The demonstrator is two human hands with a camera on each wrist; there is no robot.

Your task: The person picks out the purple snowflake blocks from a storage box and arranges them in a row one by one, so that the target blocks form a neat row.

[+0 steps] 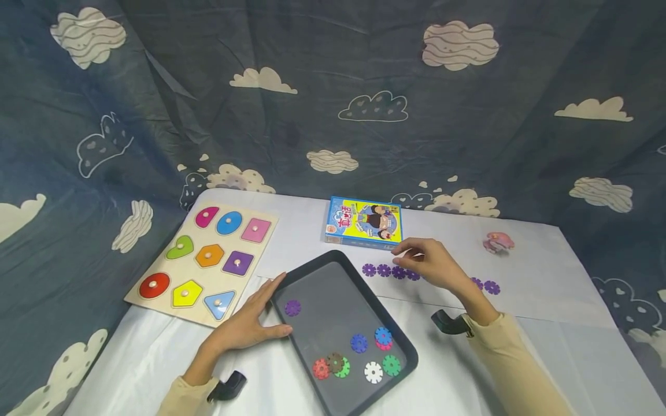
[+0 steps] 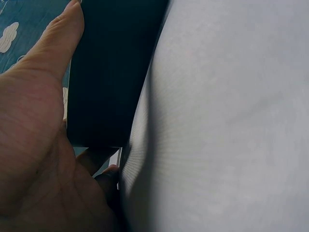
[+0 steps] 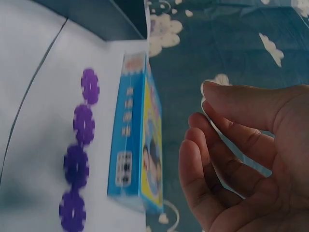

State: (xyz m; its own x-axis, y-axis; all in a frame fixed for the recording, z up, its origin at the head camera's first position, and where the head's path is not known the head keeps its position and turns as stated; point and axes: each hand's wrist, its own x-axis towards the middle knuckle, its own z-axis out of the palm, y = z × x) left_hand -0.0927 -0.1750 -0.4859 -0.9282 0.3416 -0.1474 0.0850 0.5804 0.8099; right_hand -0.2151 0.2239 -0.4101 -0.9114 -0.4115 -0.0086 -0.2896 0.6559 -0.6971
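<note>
My left hand (image 1: 250, 318) rests against the left corner of a dark grey tray (image 1: 333, 289), its fingers spread and fairly straight, thumb at the rim. In the left wrist view the thumb (image 2: 65, 38) touches the tray's dark wall (image 2: 108, 72). Inside the tray lie a purple notched disc (image 1: 292, 308) and several others of different colours. Over a row of purple notched discs (image 1: 384, 270), my right hand (image 1: 434, 263) hovers with loosely bent fingers and nothing between them. It hides part of the row; more purple discs (image 1: 491, 287) show to its right.
A blue and yellow card box (image 1: 364, 222) lies behind the purple row. On the left is a wooden shape puzzle board (image 1: 166, 248) with knobbed pieces. A small pink object (image 1: 499, 241) sits at the right. Dark cloud-patterned cloth hangs behind the white-covered table.
</note>
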